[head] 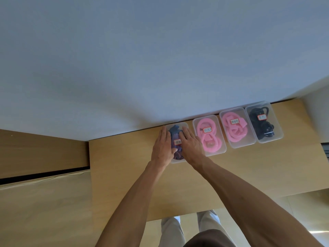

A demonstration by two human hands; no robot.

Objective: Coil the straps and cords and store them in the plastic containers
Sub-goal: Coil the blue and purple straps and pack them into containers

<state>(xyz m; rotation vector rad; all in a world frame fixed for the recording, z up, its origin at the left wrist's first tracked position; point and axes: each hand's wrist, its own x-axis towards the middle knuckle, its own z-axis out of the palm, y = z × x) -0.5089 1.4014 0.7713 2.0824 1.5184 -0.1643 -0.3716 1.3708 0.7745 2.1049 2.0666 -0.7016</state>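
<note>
Four clear plastic containers with lids stand in a row along the wall on a wooden table (124,175). The leftmost container (176,126) holds a dark blue and purple coiled cord. My left hand (162,146) and my right hand (191,144) lie flat on its lid, fingers spread, pressing on either side of a white label. To the right, two containers (209,135) (235,127) each hold a coiled pink strap. The rightmost container (263,122) holds a black cord. Each lid bears a small label.
A pale wall rises directly behind the containers. A lower wooden surface (41,152) lies to the left of the table, across a dark gap. My legs and the floor show below the table's near edge.
</note>
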